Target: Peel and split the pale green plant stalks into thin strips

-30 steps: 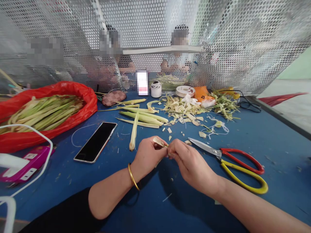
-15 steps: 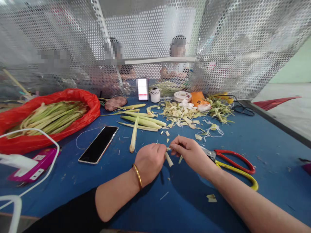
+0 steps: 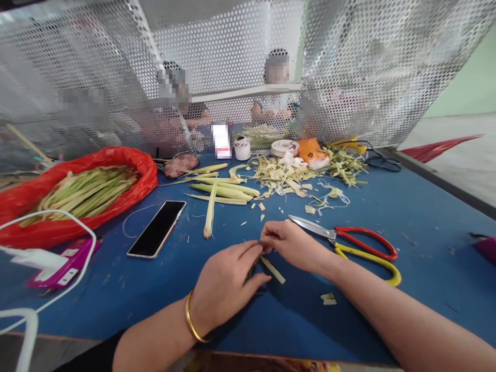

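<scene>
Right hand [image 3: 284, 244]: fingertips pinched narrow, apparently on the upper end of a pale strip [image 3: 274, 271], which slants down between the hands, over the desk [image 3: 155, 289]. Left hand [image 3: 227, 281]: thumb spread, fingertips meeting the right's, presumably to steady the work (its grip cannot be told). Scissors [image 3: 332, 235] lie just beyond the right hand, handles rightward, likely for ready reach. Moving room: leftward, toward the phone [image 3: 158, 230]. Near desk edge: close below the bracelet [image 3: 188, 314].

- On the counter [image 3: 434, 227], phone [image 3: 158, 230] left, scissors [image 3: 332, 234] right, leaf strip [image 3: 274, 270] between left grip [image 3: 228, 281] and right grip [image 3: 284, 243]
- Stalks [image 3: 87, 194] in the bag [image 3: 145, 168], behind the power strip [image 3: 80, 257]
- Loose stalks [image 3: 225, 192] between phone and scraps [image 3: 273, 173]
- Mesh screen [image 3: 232, 46] behind the scraps
</scene>
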Demonstrator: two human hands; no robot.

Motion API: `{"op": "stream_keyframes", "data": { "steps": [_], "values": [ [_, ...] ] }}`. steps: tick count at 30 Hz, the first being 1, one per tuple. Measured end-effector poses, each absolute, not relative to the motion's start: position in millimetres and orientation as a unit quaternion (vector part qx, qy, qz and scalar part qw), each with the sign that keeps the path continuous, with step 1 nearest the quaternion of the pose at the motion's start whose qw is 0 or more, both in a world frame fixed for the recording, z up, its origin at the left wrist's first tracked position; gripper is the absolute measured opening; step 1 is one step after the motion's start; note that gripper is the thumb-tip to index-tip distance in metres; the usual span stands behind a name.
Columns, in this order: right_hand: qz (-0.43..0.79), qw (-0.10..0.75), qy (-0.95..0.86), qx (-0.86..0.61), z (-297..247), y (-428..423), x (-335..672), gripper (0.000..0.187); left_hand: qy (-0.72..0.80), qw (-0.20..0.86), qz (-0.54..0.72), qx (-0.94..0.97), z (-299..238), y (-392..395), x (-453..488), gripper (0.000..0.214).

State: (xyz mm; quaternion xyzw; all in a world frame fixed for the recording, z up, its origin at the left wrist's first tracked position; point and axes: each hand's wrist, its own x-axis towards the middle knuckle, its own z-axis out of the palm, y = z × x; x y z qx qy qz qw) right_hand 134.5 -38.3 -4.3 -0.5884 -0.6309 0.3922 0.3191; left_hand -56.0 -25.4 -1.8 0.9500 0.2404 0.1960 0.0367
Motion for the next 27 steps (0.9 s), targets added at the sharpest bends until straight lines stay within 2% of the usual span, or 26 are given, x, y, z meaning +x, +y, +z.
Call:
{"op": "stream_keyframes", "data": {
  "steps": [4,8,13,17,22,27],
  "values": [
    [0.398,0.308,-0.631,-0.590,-1.0,-39.1,133.9,0.018,0.333,0.070,0.273,0.900,4.1,-13.1,-71.6,0.023],
    [0.404,0.300,-0.628,-0.594,-1.8,-39.0,133.7,0.016,0.403,0.131,0.223,0.878,7.2,-0.5,-78.3,0.007],
    [0.408,0.297,-0.629,-0.592,-3.4,-38.7,134.1,0.016,0.346,0.199,0.136,0.907,7.6,14.1,-71.9,0.015],
    [0.399,0.288,-0.634,-0.597,-1.9,-39.2,134.4,0.017,0.306,0.209,0.092,0.924,7.8,24.1,-64.5,0.008],
    [0.399,0.281,-0.638,-0.595,-2.7,-38.9,135.2,0.017,0.279,0.196,0.082,0.937,11.3,29.9,-61.5,0.013],
    [0.398,0.276,-0.641,-0.595,-2.6,-38.7,135.2,0.017,0.325,0.306,0.070,0.892,18.6,35.6,-57.5,0.015]
  ]
}}
